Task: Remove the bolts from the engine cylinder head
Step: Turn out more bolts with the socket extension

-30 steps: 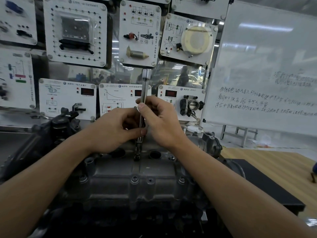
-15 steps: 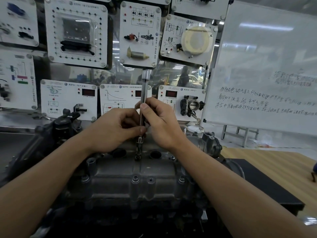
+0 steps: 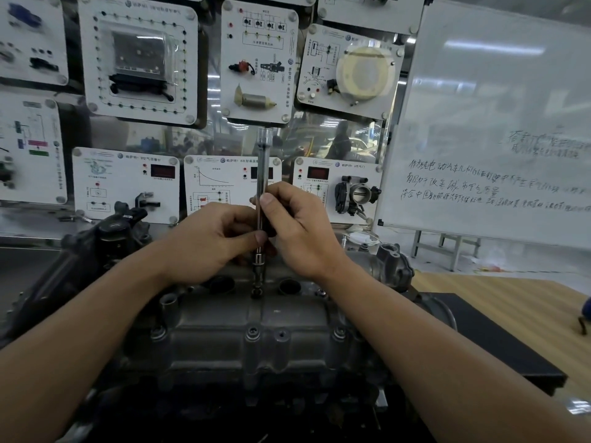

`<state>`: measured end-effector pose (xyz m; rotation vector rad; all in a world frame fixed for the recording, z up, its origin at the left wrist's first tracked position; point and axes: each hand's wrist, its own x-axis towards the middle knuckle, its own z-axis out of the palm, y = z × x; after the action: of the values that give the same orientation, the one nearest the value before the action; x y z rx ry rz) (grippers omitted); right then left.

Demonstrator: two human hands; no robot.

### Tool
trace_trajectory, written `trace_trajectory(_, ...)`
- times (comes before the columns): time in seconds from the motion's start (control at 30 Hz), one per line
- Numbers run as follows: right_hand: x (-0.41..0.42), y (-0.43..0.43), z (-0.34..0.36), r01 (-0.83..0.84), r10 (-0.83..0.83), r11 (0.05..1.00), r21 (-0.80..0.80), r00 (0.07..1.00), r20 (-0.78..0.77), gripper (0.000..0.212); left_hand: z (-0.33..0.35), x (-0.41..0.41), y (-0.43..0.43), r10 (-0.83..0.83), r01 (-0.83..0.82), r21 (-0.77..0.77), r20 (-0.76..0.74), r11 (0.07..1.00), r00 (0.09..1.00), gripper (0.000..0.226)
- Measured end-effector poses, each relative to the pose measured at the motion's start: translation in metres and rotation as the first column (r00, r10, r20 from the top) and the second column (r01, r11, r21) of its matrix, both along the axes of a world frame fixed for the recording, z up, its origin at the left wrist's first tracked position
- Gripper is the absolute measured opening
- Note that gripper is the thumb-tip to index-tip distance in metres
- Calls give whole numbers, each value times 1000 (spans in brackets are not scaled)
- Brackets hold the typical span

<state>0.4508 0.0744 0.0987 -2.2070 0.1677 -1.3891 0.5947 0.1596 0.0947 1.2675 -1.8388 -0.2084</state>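
change: driver [image 3: 263, 167] barely moved, upright on bolt [image 3: 256, 293]
hands: left hand [image 3: 208, 241], right hand [image 3: 300, 231] both pinch it
meaning: we judge bolt still in cylinder head [image 3: 224, 318]

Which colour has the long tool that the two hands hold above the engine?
The extension bar is shiny silver metal, best seen in the head view.

- Your left hand [image 3: 208, 241] and right hand [image 3: 300, 231] cover the middle of the socket bar [image 3: 263, 174]; the fingers behind it are hidden.
- What its tip meets on the cylinder head [image 3: 224, 318] is too dark and small to tell.
- The whiteboard [image 3: 499, 91] writing is blurred and cut off by the picture's right edge.
- The blue object [image 3: 586, 310] at the right edge of the table [image 3: 511, 302] is also cut off.
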Motion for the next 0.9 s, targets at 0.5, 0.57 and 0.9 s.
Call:
trace_trajectory(0.5,-1,-3,-5,124,-112,983,-136,990,89,30,0,1,0,-39,31,158,47,987,998,16)
trace_trajectory(0.57,-1,-1,-4,139,-121,982,-130,984,134,31,1,1,1,-14,-5,192,100,981,995,18)
trace_trajectory(0.9,-45,-14,9,211,-200,957,-198,977,74,20,3,1,-1,99,-104,197,38,975,994,21)
